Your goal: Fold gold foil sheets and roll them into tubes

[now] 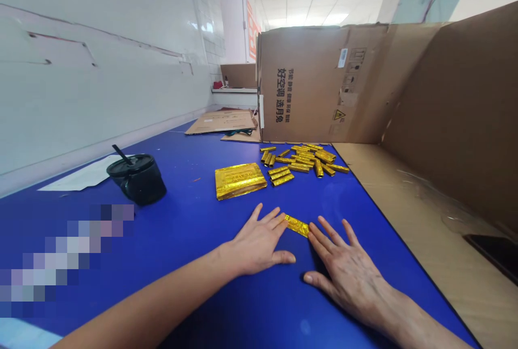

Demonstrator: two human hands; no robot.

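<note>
A narrow strip of shiny gold foil paper (297,226) lies on the blue tabletop between my hands. The fingertips of my left hand (259,244) rest on its left end, with the fingers stretched out and the thumb apart. My right hand (348,262) is spread open too, its fingertips at the strip's right end. Beyond my left hand sits a flat stack of gold foil sheets (240,179). To the right of that stack are a few gold rolls (281,176) side by side, with a loose pile of several more gold rolls (303,157) behind them.
A dark lidded mug (140,176) with a stick in it stands at the left, near a white paper sheet (81,177). A large cardboard box (315,84) rises at the back and right. Flattened cardboard (222,121) lies at the far end. A dark flat object (491,254) rests at the right.
</note>
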